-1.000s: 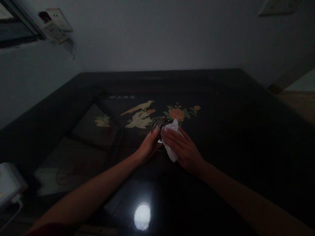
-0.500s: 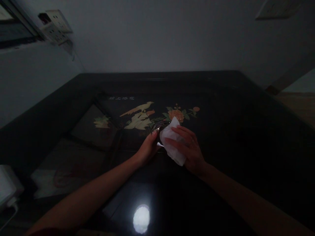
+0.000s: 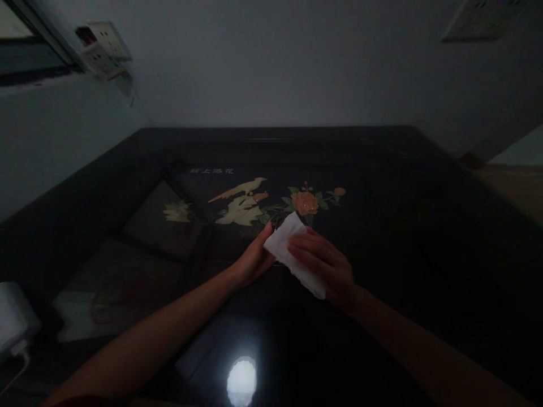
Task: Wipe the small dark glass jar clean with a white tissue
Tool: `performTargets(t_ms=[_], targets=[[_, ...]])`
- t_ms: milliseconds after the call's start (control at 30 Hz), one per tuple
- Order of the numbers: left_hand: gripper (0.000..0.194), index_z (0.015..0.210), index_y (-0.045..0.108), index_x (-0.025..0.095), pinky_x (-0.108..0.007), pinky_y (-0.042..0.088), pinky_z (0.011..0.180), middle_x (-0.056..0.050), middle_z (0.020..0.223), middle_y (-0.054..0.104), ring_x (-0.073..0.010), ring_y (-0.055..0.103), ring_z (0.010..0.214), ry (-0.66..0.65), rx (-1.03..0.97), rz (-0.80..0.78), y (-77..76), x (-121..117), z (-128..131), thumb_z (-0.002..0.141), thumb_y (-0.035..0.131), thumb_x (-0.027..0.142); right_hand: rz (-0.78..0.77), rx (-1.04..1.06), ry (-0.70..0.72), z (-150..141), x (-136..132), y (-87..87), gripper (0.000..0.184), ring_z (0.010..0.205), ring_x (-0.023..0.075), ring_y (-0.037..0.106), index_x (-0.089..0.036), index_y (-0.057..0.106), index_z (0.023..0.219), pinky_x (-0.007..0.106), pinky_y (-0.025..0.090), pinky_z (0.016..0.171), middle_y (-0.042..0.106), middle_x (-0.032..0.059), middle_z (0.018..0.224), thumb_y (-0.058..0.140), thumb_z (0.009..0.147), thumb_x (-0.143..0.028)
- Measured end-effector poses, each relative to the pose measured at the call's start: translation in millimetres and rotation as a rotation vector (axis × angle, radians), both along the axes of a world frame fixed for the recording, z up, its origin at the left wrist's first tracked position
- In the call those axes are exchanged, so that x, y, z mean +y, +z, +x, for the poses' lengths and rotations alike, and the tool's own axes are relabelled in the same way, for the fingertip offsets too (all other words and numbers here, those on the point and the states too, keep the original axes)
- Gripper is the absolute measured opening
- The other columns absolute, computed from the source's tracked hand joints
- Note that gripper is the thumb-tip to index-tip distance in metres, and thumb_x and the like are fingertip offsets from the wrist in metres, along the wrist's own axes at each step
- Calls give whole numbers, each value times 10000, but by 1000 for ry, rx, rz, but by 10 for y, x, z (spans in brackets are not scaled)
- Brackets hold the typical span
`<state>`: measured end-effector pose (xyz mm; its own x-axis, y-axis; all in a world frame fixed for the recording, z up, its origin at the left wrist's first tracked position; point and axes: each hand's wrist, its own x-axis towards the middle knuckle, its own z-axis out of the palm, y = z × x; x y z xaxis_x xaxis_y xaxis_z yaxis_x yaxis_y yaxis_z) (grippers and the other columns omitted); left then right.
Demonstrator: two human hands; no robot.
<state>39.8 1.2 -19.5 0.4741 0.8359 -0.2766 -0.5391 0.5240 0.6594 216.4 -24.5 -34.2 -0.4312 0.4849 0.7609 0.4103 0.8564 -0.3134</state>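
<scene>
A white tissue (image 3: 285, 240) is held in my right hand (image 3: 326, 264), whose fingers press it from the right side. It covers most of a small dark, shiny object (image 3: 278, 221); only a bit of its upper edge shows, and its kind cannot be made out. My left hand (image 3: 254, 259) grips that object from the left, thumb up along its side, other fingers largely hidden. Both hands are close together over the glossy black tabletop (image 3: 373, 169), just in front of its picture of a bird (image 3: 244, 187) and an orange flower (image 3: 304, 202).
Behind the table rises a pale wall with a socket plate (image 3: 475, 22) at right. Sockets (image 3: 109, 40) and a window frame (image 3: 42, 34) are at upper left. A white box with a cable (image 3: 17, 319) sits at the left edge. The room is dim.
My right hand has shifted the tissue slightly down and left across the dark object, so less of the object shows. The tissue now lies flatter. My left hand stays in nearly the same place.
</scene>
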Motion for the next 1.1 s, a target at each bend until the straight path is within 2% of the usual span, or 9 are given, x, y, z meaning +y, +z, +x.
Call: performTargets(t_ms=[67,200,300,500,633,733,867,1000,1100], targets=[[475,1101,652,152,-371,452,959,-92,1024,714,-265,632,1052,3,42,20,13,-7,5,807,612,523,-2,-45,64,7,14,5,535,1186,200,571,-228,301,1471,486,424,1070,652,102,1204,404,959,-114],[484,1127,639,156,-373,441,976,-97,1094,694,-273,597,1119,65,41,60,20,-3,22,786,643,500,-4,-102,46,-17,23,30,520,1221,207,559,-106,300,1458,460,427,1077,645,167,1234,396,947,-114],[485,1129,636,156,-378,439,980,-97,1112,686,-277,582,1139,75,23,60,-8,13,20,775,655,487,23,-152,13,-37,32,34,455,1238,217,546,-109,403,1399,473,436,1069,662,153,1213,402,944,-104],[456,1002,674,141,-374,453,949,-101,1058,697,-288,575,1136,50,33,96,-58,22,12,735,677,511,127,-295,-119,-31,75,71,293,1252,250,529,-88,635,1148,461,475,1037,672,161,1181,435,934,-79],[484,1024,678,152,-369,455,928,-97,1060,696,-283,584,1108,25,2,181,-104,19,35,716,687,526,208,-374,-173,-28,81,168,236,1105,250,629,-114,707,996,466,483,1025,713,139,1063,489,912,-83],[496,1043,676,153,-360,457,918,-98,1060,693,-275,587,1095,24,-13,211,-134,18,51,735,663,542,139,-450,-156,-45,45,273,261,1057,240,653,-120,697,1038,489,462,1040,729,125,1027,473,912,-79],[501,1011,682,147,-349,460,907,-90,1022,698,-272,588,1083,65,26,206,-82,5,68,708,686,546,1,-511,-174,-86,-34,400,323,1132,245,621,-128,651,1138,523,437,1050,705,125,1140,437,906,-59],[523,1003,673,152,-338,458,890,-81,997,700,-272,595,1066,103,55,216,-20,-20,91,657,735,539,-72,-570,-186,-122,-109,464,350,1202,261,574,-96,627,1170,529,428,1051,669,156,1208,423,890,-42],[546,1052,652,163,-343,446,898,-83,1046,690,-269,606,1048,105,65,249,-66,-30,89,659,744,531,-120,-605,-204,-141,-158,483,338,1238,272,544,-104,627,1173,532,428,1046,646,161,1245,446,890,-63]])
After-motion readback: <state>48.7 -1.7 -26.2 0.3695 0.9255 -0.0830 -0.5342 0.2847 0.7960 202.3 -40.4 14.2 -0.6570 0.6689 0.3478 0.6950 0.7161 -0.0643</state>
